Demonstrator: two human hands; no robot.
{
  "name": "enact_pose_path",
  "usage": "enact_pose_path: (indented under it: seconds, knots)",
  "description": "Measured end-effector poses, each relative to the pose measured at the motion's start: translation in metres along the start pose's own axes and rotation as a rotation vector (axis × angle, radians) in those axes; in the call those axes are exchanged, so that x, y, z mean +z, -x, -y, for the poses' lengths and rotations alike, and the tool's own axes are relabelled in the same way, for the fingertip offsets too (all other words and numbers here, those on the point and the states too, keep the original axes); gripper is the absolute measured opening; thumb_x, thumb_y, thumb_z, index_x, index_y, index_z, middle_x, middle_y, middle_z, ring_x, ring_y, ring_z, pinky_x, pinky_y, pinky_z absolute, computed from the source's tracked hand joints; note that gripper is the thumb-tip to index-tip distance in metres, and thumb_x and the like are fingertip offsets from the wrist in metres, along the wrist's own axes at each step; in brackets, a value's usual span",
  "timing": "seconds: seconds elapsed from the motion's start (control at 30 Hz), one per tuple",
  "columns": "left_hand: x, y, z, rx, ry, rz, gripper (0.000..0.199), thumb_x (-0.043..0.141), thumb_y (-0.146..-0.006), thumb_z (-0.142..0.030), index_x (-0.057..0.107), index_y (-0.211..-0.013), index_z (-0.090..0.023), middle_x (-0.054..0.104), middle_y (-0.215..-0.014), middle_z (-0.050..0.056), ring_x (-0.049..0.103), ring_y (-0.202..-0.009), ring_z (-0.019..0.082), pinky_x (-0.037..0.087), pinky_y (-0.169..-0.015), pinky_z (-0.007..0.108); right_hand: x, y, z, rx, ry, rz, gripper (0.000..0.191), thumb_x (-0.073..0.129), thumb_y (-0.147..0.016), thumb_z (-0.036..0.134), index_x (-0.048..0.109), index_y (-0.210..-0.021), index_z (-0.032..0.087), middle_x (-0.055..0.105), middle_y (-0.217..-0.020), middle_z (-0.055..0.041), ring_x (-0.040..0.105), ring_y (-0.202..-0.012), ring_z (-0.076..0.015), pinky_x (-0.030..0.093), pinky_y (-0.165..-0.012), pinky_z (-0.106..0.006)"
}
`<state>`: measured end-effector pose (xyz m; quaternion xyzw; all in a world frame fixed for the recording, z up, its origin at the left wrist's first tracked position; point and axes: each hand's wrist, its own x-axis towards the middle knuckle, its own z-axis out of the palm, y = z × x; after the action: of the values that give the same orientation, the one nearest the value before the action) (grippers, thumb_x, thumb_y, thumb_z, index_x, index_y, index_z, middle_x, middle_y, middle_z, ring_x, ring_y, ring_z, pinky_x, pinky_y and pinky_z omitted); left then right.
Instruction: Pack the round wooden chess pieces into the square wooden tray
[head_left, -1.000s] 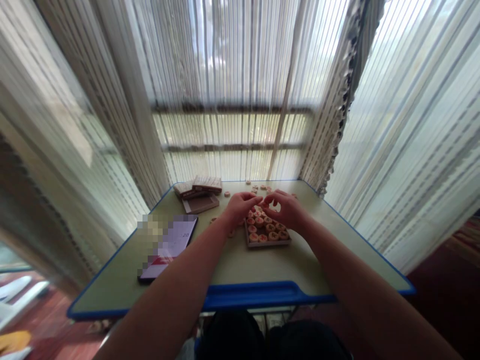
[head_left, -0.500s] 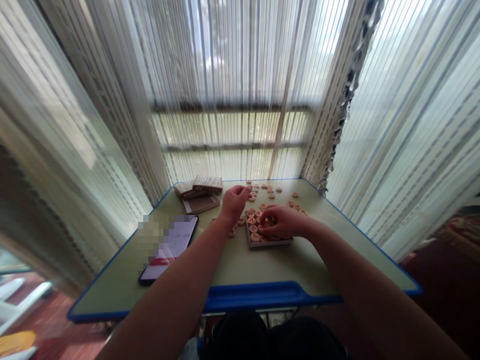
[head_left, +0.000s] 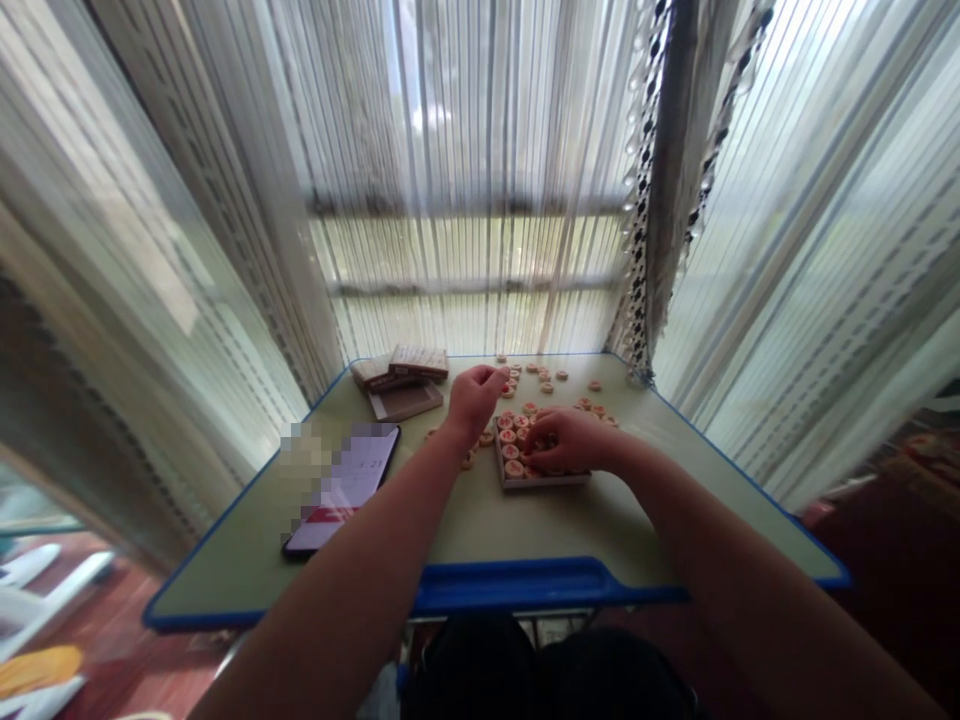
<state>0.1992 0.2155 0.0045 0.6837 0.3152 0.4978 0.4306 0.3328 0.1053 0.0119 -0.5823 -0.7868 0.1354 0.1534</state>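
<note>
Round wooden xiangqi pieces with red characters lie in rows in a shallow open box. My right hand is over the box, its fingers curled and pinched on a xiangqi piece there; the palm covers the box's right part. Beyond the box's left edge, my left hand is closed with thumb and fingertips together, close to loose pieces. Whatever is between its fingertips is hidden.
Loose pieces are scattered at the table's far side. Stacked boxes and an open box lid or tray sit far left. A phone lies left of my left forearm. Blue edging rims the table; curtains hang behind.
The view has shifted slightly. Both hands stay nearly in place, the left by the loose pieces and the right over the box.
</note>
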Motion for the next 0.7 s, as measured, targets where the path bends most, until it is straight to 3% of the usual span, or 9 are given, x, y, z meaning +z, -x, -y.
enact_pose_path:
  seconds: [0.23, 0.5, 0.7]
  knots:
    - [0.0009, -0.0014, 0.0024, -0.013, -0.008, 0.015, 0.031, 0.056, -0.068, -0.044, 0.064, -0.062, -0.014, 0.059, -0.054, 0.001, 0.048, -0.051, 0.010, 0.038, -0.053, 0.023, -0.0005, 0.0007, 0.0012, 0.030, -0.022, 0.004, 0.017, 0.058, -0.070, 0.026, 0.071, -0.080, 0.020, 0.066, -0.078, -0.0015, 0.057, -0.070, -0.0132, 0.042, -0.069, -0.023]
    - [0.0007, 0.0012, 0.0002, -0.012, 0.003, 0.021, 0.018, 0.054, -0.066, -0.030, 0.063, -0.060, -0.015, 0.057, -0.052, -0.001, 0.047, -0.050, 0.010, 0.038, -0.053, 0.022, -0.0045, 0.0010, 0.0046, -0.025, -0.021, -0.001, 0.022, 0.054, -0.076, 0.027, 0.072, -0.083, 0.018, 0.066, -0.076, -0.0028, 0.056, -0.070, -0.0135, 0.041, -0.070, -0.024]
    - [0.0007, -0.0025, 0.0053, 0.001, -0.009, 0.016, 0.017, 0.051, -0.065, -0.026, 0.062, -0.060, -0.015, 0.057, -0.052, -0.001, 0.047, -0.049, 0.009, 0.039, -0.053, 0.022, -0.0048, 0.0019, 0.0035, -0.059, 0.007, -0.152, 0.018, 0.055, -0.074, 0.021, 0.072, -0.078, 0.018, 0.060, -0.076, -0.0034, 0.053, -0.074, -0.0145, 0.040, -0.071, -0.026]
